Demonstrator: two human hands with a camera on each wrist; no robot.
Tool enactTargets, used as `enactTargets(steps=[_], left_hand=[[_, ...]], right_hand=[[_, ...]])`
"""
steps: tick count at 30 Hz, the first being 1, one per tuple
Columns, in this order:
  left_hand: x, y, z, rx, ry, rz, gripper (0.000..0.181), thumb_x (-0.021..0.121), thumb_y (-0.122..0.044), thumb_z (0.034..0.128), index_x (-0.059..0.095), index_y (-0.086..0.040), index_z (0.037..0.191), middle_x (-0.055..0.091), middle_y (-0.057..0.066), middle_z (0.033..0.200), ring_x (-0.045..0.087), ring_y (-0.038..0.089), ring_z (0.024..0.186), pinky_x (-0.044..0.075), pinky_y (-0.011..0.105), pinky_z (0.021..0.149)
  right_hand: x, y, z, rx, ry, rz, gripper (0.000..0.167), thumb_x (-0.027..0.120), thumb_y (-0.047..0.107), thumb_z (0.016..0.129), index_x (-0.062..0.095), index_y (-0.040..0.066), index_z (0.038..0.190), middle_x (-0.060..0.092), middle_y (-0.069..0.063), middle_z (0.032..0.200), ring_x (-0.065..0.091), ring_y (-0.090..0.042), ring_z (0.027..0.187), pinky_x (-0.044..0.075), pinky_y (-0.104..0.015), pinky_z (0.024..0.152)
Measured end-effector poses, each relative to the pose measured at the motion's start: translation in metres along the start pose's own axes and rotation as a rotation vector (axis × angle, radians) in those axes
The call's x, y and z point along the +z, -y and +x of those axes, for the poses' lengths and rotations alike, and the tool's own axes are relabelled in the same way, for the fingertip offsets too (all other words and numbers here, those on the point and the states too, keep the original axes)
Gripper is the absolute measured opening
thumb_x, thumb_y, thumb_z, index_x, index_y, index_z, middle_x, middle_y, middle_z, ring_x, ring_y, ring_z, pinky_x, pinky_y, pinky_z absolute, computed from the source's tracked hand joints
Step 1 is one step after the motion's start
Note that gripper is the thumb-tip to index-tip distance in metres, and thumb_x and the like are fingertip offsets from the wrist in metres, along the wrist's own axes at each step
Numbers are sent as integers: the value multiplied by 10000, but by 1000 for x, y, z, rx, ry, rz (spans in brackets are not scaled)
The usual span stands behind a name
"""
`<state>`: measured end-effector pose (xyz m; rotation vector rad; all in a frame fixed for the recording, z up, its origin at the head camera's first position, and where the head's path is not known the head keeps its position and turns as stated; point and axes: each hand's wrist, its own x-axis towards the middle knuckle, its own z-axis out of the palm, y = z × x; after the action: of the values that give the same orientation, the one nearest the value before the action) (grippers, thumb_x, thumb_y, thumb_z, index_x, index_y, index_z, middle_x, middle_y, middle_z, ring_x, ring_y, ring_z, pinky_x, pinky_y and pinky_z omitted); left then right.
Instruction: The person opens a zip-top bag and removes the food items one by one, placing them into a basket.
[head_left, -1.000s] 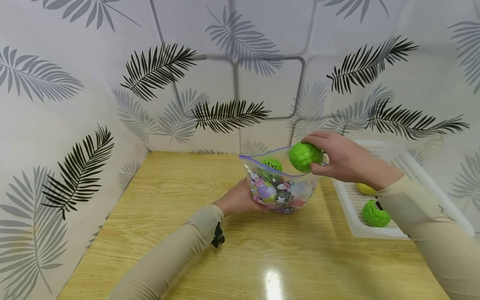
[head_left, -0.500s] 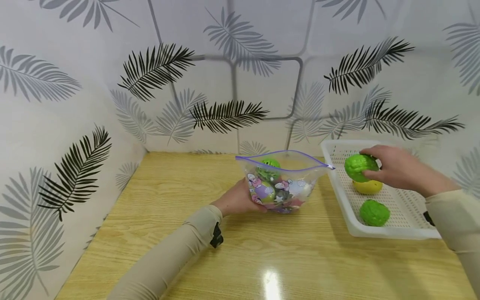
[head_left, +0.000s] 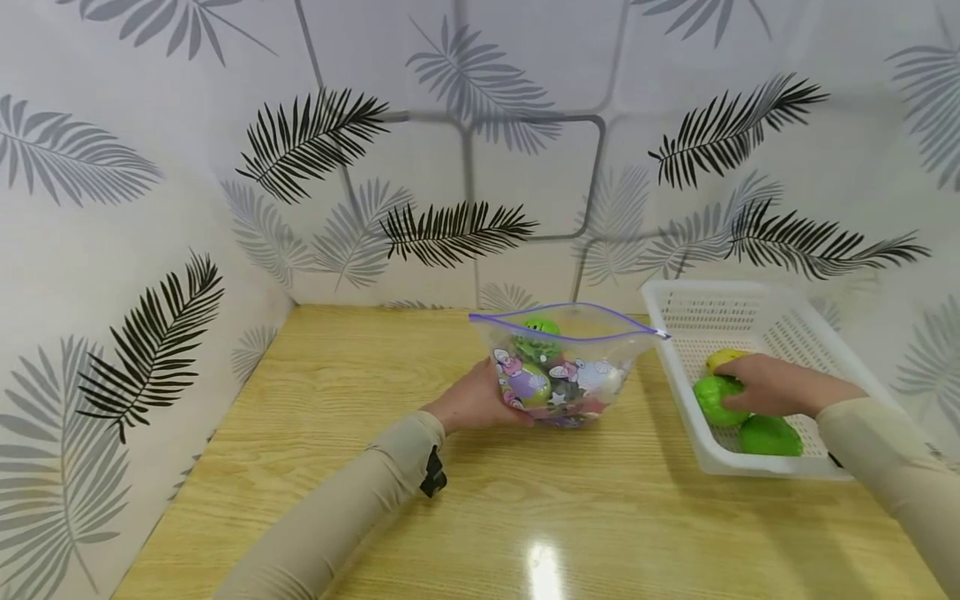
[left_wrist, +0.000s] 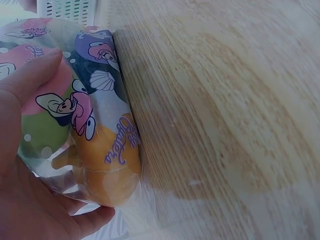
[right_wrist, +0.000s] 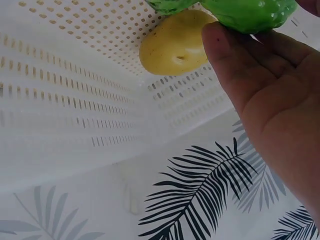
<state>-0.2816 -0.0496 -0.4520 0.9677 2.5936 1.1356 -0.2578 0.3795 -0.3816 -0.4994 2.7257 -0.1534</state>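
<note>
Bag [head_left: 558,383]: thin see-through plastic, glossy, printed; smooth purple plastic zip strip [head_left: 577,338] along mouth. Basket [head_left: 681,408]: white moulded plastic, perforated, soft sheen. Green fruit [right_wrist: 250,14]: lumpy, shiny skin. Yellow fruit [right_wrist: 177,44]: smoother, low gloss, lightly speckled. Desk [head_left: 487,517]: wood-grain surface, smooth, glossy enough to mirror bright patch. Sleeves [head_left: 322,521]: matt beige cloth, creased. Wall covering [head_left: 390,50]: matt, smooth, leaf-printed.

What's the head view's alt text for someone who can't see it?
The right hand grips a bumpy green fruit in a white basket, beside a second green fruit and a yellow fruit. On the wooden table, the left hand holds an open, printed zip bag with colourful items inside.
</note>
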Motion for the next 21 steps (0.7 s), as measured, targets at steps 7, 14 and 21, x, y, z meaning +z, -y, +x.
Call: enactTargets(steps=[7,14,21], left_hand=[[-2,-2,1,-10,1,11,901,944,-249,704,440,-267,1451,564,-31,1394,528,138,1299,408,343,1133],[-2,-1,1,19,-9,4,979,949,-241,696,370,-275,1485,553,-35,1399,533,131,1293,419,349,1125],[-1,0,-1,15,-5,1,965,944,-246,704,370,-283,1479,553,-42,1396,534,121,1291,417,341,1126]], right_hand=[[-3,6,-3,16,34,-50,629,673,285,937,508,-147,1363,615,-297,1264,593,-313,1040,492,-475,841],[-10,27,-4,-60,-150,-80,452,666,173,928,609,-105,1280,657,-288,1225,634,-445,1109,509,-583,930],[-31,76,-13,-189,-462,-160,279,678,133,925,711,41,1187,713,-157,1167,671,-372,1067,547,-556,864]])
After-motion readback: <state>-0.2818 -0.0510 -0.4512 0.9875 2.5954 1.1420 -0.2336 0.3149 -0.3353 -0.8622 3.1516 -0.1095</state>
